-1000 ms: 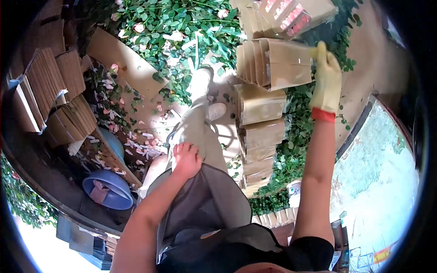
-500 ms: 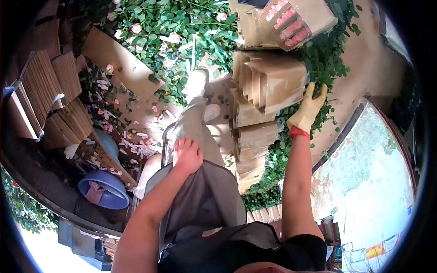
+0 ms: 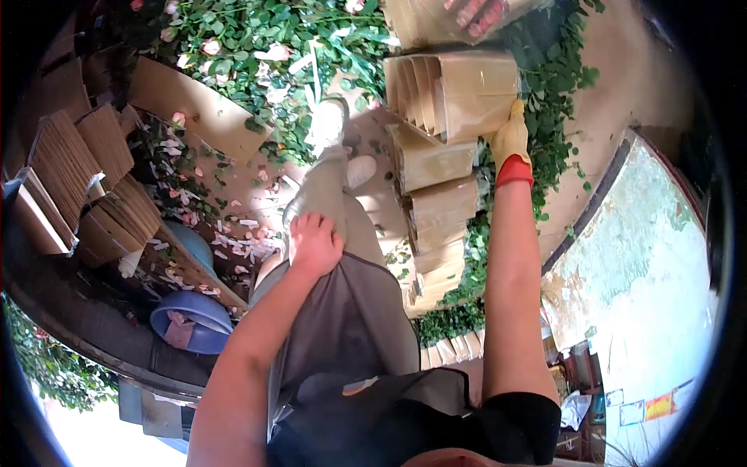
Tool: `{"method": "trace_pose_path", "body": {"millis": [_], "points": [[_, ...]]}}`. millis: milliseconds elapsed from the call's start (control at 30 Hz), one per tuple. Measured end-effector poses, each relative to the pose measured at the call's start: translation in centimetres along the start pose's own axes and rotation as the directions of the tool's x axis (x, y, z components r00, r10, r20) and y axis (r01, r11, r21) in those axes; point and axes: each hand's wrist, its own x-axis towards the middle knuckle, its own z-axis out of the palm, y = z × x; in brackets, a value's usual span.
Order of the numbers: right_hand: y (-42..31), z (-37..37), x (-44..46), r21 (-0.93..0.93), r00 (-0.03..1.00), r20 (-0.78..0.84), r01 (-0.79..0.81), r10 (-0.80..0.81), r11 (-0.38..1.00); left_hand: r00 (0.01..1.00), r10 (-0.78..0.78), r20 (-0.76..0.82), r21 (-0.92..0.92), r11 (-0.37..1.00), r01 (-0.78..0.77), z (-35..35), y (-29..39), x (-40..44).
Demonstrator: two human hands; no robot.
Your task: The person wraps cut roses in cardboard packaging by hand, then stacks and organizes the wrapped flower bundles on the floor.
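Observation:
My left hand is bare and rests on my knee, fingers loosely laid over the trouser cloth, holding nothing. My right hand wears a yellow glove with a red band at the wrist. It is at the lower right corner of a cardboard-wrapped rose bundle, its thumb side up along the edge and its other fingers partly hidden by the wrap. Green leaves stick out to the right of the bundle. Below it lies a row of similar wrapped bundles. Another bundle with pink blooms shows above.
Loose roses and foliage cover the floor ahead. A cardboard sheet lies among petals and scraps. Stacked cardboard stands at left, near a purple basin. A worn, pale panel is at right.
My right hand has gone from spread fingers beside the bundle to its corner, closing on the edge. The view has shifted, so the bundles sit higher. My left hand stays on the knee.

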Motion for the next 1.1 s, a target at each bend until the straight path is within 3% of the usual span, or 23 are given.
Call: {"method": "trace_pose_path", "body": {"millis": [33, 100, 167, 233, 300, 367, 433, 533, 700, 733, 800, 933, 1100], "points": [[-0.8, 0.0, -1.9, -0.112, 0.998, -0.060, 0.021, -0.028, 0.993, 1.000, -0.002, 0.016, 0.004, 1.000, 0.001, -0.1, 0.0, -0.1], [-3.5, 0.8, -5.6, -0.079, 0.966, -0.252, -0.079, 0.056, 0.994, 0.999, 0.016, -0.035, 0.025, 1.000, -0.015, 0.2, 0.0, -0.1], [-1.2, -2.9, -5.4, -0.151, 0.940, -0.277, 0.160, -0.197, 0.976, 0.999, 0.024, -0.048, 0.032, 0.999, -0.022, 0.6, -0.2, -0.1], [-1.5, -5.3, -7.7, 0.109, 0.910, -0.397, 0.174, -0.118, 0.979, 0.999, 0.023, -0.048, 0.043, 0.999, -0.021, 0.7, 0.0, -0.2], [-1.5, -9.9, -10.6, -0.107, 0.919, -0.353, 0.144, -0.173, 0.984, 0.999, 0.021, -0.042, 0.065, 0.998, -0.018, 0.4, 0.3, 0.0], [1.1, -15.3, -12.4, -0.270, 0.884, -0.343, 0.232, -0.319, 0.934, 0.998, 0.038, -0.053, 0.055, 0.998, -0.035, 0.6, 0.3, 0.0], [1.7, -18.1, -17.9, -0.167, 0.873, -0.376, 0.267, -0.311, 0.949, 0.994, 0.067, -0.084, 0.065, 0.996, -0.062, 0.8, 0.2, 0.1], [2.0, -18.7, -28.3, 0.079, 0.894, -0.395, 0.261, -0.210, 0.962, 0.999, 0.010, 0.032, 0.106, 0.994, -0.013, -0.5, 1.1, 0.2], [4.9, -14.8, -37.1, 0.331, 0.894, -0.434, 0.269, -0.108, 0.905, 0.996, 0.080, -0.045, 0.120, 0.990, -0.074, 0.2, 0.7, -0.1], [4.3, -12.2, -36.4, 0.390, 0.873, -0.476, 0.318, -0.106, 0.864, 0.991, 0.106, -0.080, 0.128, 0.987, -0.095, 0.5, 0.6, 0.0], [3.4, -7.8, -33.9, 0.491, 0.828, -0.553, 0.415, -0.094, 0.766, 0.998, 0.056, 0.020, 0.135, 0.989, -0.058, -0.1, 0.5, 0.0], [9.8, -8.0, -25.1, 0.600, 0.906, -0.423, 0.267, 0.017, 0.754, 0.997, 0.024, 0.069, 0.137, 0.990, -0.033, -0.4, 0.0, -0.4], [16.0, -5.9, -13.6, 0.517, 0.958, -0.268, 0.054, 0.102, 0.854, 0.999, -0.001, 0.052, 0.091, 0.996, -0.003, 0.6, -0.9, -0.8]]}}
